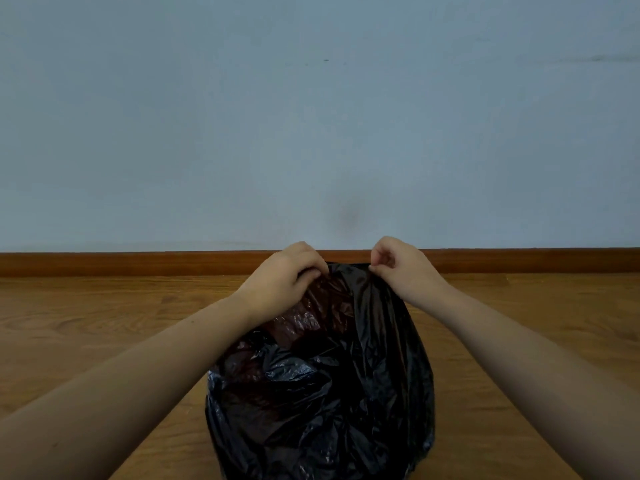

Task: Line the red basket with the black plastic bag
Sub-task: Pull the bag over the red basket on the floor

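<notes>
The black plastic bag (349, 382) covers the middle of the view, crumpled and glossy, spreading down to the bottom edge. A reddish tint shows through the thin plastic near its upper left, likely the red basket (301, 318) underneath; the basket itself is otherwise hidden. My left hand (289, 275) pinches the bag's far edge on the left. My right hand (401, 266) pinches the same far edge on the right. The plastic is stretched taut between the two hands.
The bag sits on a wooden floor (104, 323). A brown skirting board (138, 263) runs along the foot of a pale blue-grey wall (311, 116) just behind my hands.
</notes>
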Tool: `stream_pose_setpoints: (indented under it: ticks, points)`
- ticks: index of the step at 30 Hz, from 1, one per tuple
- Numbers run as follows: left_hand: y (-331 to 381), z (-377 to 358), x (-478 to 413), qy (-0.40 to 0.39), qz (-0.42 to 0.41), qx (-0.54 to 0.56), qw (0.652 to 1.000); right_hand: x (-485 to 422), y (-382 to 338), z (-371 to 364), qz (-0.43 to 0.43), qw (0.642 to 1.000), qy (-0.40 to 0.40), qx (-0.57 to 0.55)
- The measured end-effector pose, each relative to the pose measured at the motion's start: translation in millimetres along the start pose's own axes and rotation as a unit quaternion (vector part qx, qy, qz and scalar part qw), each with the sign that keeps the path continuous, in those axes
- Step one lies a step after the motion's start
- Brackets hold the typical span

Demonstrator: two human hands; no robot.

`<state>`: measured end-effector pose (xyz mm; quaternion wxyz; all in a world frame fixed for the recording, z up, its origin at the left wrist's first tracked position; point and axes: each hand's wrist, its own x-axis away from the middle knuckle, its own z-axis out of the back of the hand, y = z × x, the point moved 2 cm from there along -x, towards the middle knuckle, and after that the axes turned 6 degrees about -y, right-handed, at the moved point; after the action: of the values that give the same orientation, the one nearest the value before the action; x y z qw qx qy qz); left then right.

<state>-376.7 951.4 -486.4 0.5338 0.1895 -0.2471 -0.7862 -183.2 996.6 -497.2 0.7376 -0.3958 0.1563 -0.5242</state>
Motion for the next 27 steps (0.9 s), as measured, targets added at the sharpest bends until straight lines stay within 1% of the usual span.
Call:
stream_pose_setpoints:
  ticks: [5, 8, 11, 13, 17, 19, 20, 22, 25, 27]
  points:
    - [-9, 6, -6, -0.016, 0.117, 0.106, 0.987, -5, -1, -6, 0.004, 1.0, -0.022, -0.017]
    - [-14, 10, -6, -0.028, 0.165, 0.182, 0.969, -9, -1, -11, 0.011, 1.0, -0.027, -0.003]
    - [-17, 9, -2, -0.022, 0.203, 0.248, 0.947, -11, 0, -13, 0.024, 0.999, -0.034, 0.011]
    - [-21, 10, 1, -0.031, 0.219, 0.262, 0.939, -11, 0, -14, 0.027, 0.999, -0.042, 0.007]
    - [-28, 10, 6, -0.054, 0.245, 0.227, 0.941, -11, -1, -13, 0.015, 0.998, -0.067, 0.008]
    - [-29, 12, 6, -0.04, 0.241, 0.177, 0.953, -9, -2, -10, 0.012, 0.997, -0.077, 0.005]
    - [-27, 14, 6, -0.026, 0.227, 0.149, 0.962, -7, -3, -9, 0.007, 0.996, -0.084, -0.005]
    - [-22, 20, 4, -0.007, 0.182, 0.127, 0.975, -4, -4, -3, -0.019, 0.994, -0.098, -0.041]
    - [-9, 20, 4, -0.047, 0.11, 0.092, 0.989, 5, -6, 11, -0.062, 0.984, -0.135, -0.095]
    - [-4, 12, 5, -0.087, 0.087, 0.053, 0.991, 13, -6, 19, -0.066, 0.975, -0.18, -0.11]
